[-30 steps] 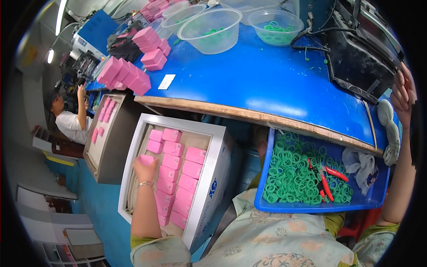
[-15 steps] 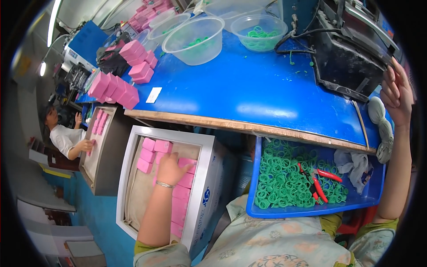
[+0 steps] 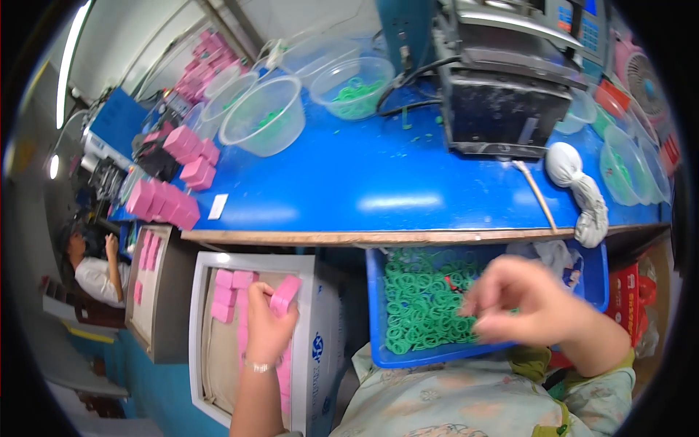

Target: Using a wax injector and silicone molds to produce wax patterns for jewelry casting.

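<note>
My left hand (image 3: 269,324) grips a small pink box (image 3: 285,295) between thumb and fingers, raised over a white-rimmed foam crate (image 3: 207,328). More pink boxes (image 3: 224,297) lie in rows inside that crate, partly covered by my hand and forearm. My right hand (image 3: 520,302) hovers above a blue plastic tray (image 3: 375,313), its fingers bent and smeared by motion. Whether it holds anything cannot be made out. Many green rings (image 3: 419,309) fill the tray. Only a bit of the red-handled pliers (image 3: 454,282) shows among them, the rest being hidden.
On the blue table (image 3: 349,175) stand clear bowls (image 3: 266,116), stacked pink boxes (image 3: 164,204) and a black machine (image 3: 502,109). A wooden stick (image 3: 537,197) and a grey cloth bundle (image 3: 579,193) lie near its edge. Another person (image 3: 98,277) sits beside a second crate (image 3: 164,291) at the left.
My right hand has come down from the machine to above the blue tray. My left hand has lifted a pink box from the crate. The view has turned to the right.
</note>
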`<state>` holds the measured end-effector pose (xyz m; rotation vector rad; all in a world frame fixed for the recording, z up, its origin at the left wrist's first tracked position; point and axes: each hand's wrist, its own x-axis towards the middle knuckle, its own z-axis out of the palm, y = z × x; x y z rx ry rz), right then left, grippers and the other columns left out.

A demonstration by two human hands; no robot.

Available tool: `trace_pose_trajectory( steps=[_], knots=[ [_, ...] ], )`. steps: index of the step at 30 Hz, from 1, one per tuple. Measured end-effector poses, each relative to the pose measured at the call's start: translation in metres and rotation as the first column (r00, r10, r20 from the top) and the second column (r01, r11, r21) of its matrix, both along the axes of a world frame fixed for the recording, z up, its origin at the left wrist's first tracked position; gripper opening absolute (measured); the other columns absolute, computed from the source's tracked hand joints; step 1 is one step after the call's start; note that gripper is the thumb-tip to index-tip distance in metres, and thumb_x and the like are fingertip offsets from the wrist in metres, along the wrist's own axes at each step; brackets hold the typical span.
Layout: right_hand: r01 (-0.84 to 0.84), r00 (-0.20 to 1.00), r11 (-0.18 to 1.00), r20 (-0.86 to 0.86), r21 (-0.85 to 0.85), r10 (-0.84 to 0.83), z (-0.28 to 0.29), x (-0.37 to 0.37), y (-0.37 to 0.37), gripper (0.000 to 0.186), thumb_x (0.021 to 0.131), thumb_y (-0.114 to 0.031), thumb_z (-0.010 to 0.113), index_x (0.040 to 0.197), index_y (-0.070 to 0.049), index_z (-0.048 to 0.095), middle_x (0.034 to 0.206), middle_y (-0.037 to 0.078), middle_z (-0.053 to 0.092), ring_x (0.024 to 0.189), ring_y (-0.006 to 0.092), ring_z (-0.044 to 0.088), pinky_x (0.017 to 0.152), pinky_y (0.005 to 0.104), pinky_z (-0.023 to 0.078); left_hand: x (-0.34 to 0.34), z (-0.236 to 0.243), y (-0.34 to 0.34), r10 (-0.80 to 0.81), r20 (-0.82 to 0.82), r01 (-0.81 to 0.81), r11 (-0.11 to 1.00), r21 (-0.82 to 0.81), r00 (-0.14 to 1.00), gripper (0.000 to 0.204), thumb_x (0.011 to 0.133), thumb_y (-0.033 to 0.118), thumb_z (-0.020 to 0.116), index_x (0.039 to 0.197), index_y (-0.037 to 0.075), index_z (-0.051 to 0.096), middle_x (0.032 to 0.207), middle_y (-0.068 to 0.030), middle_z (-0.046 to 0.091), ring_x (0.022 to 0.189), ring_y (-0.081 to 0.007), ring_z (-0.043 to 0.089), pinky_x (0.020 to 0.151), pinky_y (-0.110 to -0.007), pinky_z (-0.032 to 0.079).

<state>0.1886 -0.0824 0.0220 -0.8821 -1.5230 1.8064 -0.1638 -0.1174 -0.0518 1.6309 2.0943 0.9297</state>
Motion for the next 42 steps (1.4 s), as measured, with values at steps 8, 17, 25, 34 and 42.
trace_pose_trajectory(
  steps=[8, 17, 25, 34, 42],
  knots=[
    [0.028, 1.000, 0.947, -0.004, 0.320, -0.028, -0.035, -0.054, -0.016, 0.061, 0.067, -0.034, 0.078, 0.095, -0.001, 0.035, 0.088, 0.011, 0.041, 0.084, 0.0194, 0.044, 0.076, 0.0315, 0.043, 0.139, 0.042, 0.005, -0.593, -0.003, 0.534, 0.724, 0.436, 0.806, 0.055, 0.061, 0.007, 0.068, 0.113, 0.007, 0.050, 0.123, -0.0226, 0.038, 0.113, -0.0357, 0.042, 0.093, -0.041, 0.036],
    [-0.161, 0.966, 0.944, 0.240, 0.287, 0.092, -0.015, -0.014, -0.024, 0.046, 0.085, -0.045, 0.054, 0.090, 0.000, 0.045, 0.078, 0.019, 0.057, 0.068, 0.0315, 0.058, 0.060, 0.0376, 0.046, 0.154, 0.047, 0.005, -0.775, 0.566, 0.755, 0.543, 0.368, 0.281, 0.055, 0.056, 0.020, 0.082, 0.095, 0.008, 0.045, 0.110, -0.0103, 0.040, 0.107, -0.0199, 0.042, 0.093, -0.036, 0.036],
    [-0.001, 0.996, 0.875, -0.077, 0.484, 0.043, -0.025, -0.020, -0.026, 0.027, 0.090, -0.025, 0.050, 0.074, -0.004, 0.055, 0.058, 0.010, 0.053, 0.050, 0.0241, 0.052, 0.049, 0.0337, 0.042, 0.166, 0.054, -0.007, -0.289, 0.957, 0.517, 0.824, 0.231, 0.034, 0.029, 0.063, 0.014, 0.069, 0.079, 0.011, 0.045, 0.101, -0.0062, 0.042, 0.106, -0.0213, 0.038, 0.095, -0.036, 0.032],
    [-0.007, 0.962, 0.985, -0.269, 0.171, 0.053, -0.023, -0.018, -0.032, 0.029, 0.093, -0.014, 0.047, 0.067, -0.003, 0.054, 0.053, 0.002, 0.054, 0.042, 0.0077, 0.048, 0.040, 0.0236, 0.037, 0.168, 0.041, -0.005, -0.135, 0.925, 0.496, 0.812, 0.309, -0.355, 0.026, 0.059, 0.008, 0.064, 0.074, 0.013, 0.044, 0.096, -0.0046, 0.044, 0.104, -0.0225, 0.040, 0.094, -0.034, 0.035],
    [-0.073, 0.725, 0.971, -0.681, -0.228, -0.105, -0.029, -0.015, -0.024, 0.035, 0.096, -0.025, 0.041, 0.068, -0.005, 0.046, 0.051, 0.002, 0.043, 0.039, 0.0085, 0.039, 0.037, 0.0220, 0.031, 0.165, 0.032, 0.009, 0.048, 0.754, 0.390, 0.876, 0.283, -0.656, 0.021, 0.054, 0.009, 0.058, 0.071, 0.014, 0.048, 0.090, -0.0035, 0.047, 0.101, -0.0214, 0.042, 0.099, -0.037, 0.032]
  ],
)
